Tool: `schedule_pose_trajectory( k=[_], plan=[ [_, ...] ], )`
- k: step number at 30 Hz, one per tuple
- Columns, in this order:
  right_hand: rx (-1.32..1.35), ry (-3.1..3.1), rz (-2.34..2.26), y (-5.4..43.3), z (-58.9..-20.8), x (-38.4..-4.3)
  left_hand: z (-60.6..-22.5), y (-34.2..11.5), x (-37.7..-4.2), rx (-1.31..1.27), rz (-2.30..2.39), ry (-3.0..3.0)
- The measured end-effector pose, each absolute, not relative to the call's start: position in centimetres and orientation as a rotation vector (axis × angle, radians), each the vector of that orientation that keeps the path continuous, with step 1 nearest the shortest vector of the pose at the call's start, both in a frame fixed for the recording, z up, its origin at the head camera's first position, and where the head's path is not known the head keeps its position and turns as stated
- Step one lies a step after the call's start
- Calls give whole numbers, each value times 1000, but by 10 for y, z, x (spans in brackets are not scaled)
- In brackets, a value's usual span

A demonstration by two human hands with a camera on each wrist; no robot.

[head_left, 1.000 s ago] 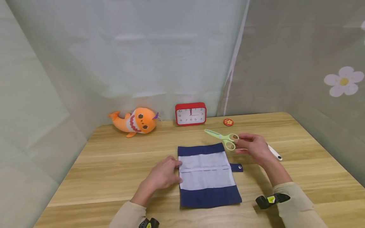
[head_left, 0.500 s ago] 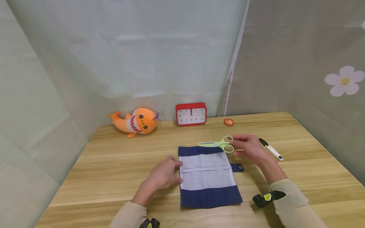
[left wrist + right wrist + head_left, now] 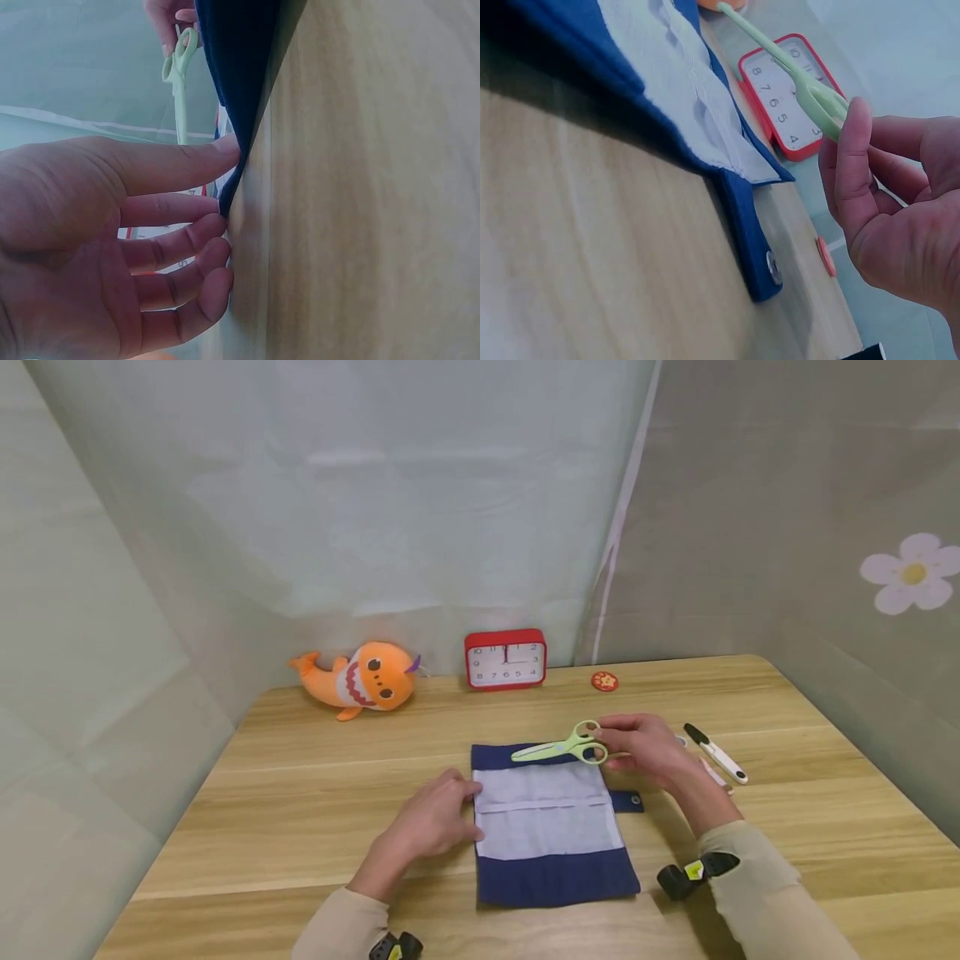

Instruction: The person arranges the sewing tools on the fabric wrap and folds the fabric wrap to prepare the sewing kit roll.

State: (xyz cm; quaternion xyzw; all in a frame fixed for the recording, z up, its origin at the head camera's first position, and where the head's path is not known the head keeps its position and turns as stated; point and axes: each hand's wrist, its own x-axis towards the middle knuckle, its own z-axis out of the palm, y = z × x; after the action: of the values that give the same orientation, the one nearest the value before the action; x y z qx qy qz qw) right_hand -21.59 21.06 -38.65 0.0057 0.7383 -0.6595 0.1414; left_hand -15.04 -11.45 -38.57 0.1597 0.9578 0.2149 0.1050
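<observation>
A dark blue cloth pouch (image 3: 558,881) with a pale lining lies spread flat on the table, its snap strap (image 3: 627,801) pointing right. My left hand (image 3: 429,817) rests at its left edge. In the left wrist view the thumb (image 3: 187,165) and fingertips touch that edge at separate spots. By their handle loops, my right hand (image 3: 647,749) pinches light green scissors (image 3: 551,751) over the pouch's far band. Their blades point left, and the right wrist view shows the scissors (image 3: 810,94) raised above the pouch, pinched between thumb and fingers.
Right of my right hand lie a white pen with a black cap (image 3: 716,753) and a partly hidden slim pale item (image 3: 716,775). Along the back stand an orange plush shark (image 3: 360,678) and a red alarm clock (image 3: 506,660). A round red badge (image 3: 604,681) lies nearby.
My right hand has carried the scissors left and slightly toward me, from beyond the pouch's right corner to above its far band. The pen has come into fuller view. My left hand stays put.
</observation>
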Motion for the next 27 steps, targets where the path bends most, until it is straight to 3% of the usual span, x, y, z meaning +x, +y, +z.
schedule_pose_trajectory(
  k=[27],
  plan=[
    [-55, 2261, -1571, 173, -379, -239, -385, -114, -152, 432, 616, 2796]
  ],
)
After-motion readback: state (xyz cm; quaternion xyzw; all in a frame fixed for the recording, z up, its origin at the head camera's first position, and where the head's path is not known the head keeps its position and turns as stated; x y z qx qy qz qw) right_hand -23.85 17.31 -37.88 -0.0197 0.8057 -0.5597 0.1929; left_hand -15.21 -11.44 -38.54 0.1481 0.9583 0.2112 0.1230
